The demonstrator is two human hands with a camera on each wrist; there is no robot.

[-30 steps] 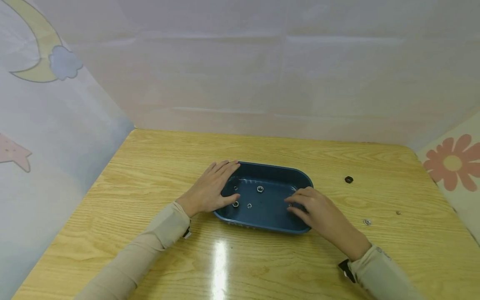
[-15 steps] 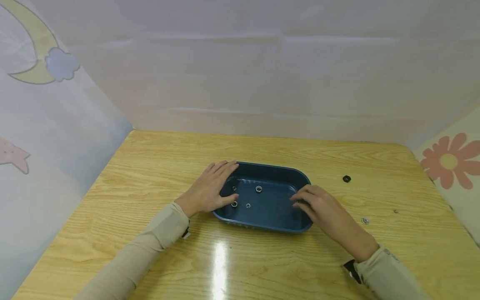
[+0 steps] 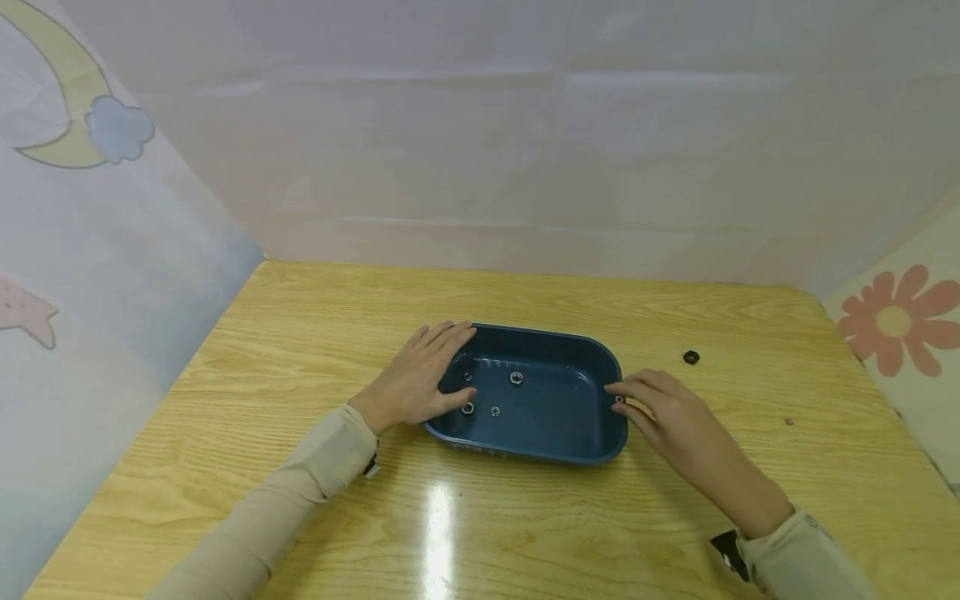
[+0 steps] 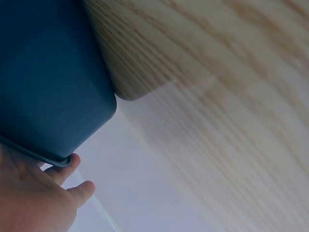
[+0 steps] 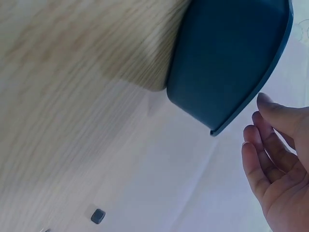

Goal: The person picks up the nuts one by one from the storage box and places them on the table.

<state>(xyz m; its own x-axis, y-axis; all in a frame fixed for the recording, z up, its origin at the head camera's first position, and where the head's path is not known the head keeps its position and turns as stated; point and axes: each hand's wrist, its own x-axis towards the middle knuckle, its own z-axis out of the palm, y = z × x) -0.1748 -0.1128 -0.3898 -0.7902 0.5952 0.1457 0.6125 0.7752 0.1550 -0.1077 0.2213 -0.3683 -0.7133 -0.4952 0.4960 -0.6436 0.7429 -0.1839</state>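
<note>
A wood-grained table is backed by a pale backdrop. Right of the frame's centre, a small nut seems to be pinched by the right hand, though it is barely made out there, over the right end of a blue tray. The tray's long axis is laid left to right between the hands; its left end is covered by the outstretched left hand, well apart from that nut. Four loose nuts are contained inside; a black nut is seen beyond, toward the right.
</note>
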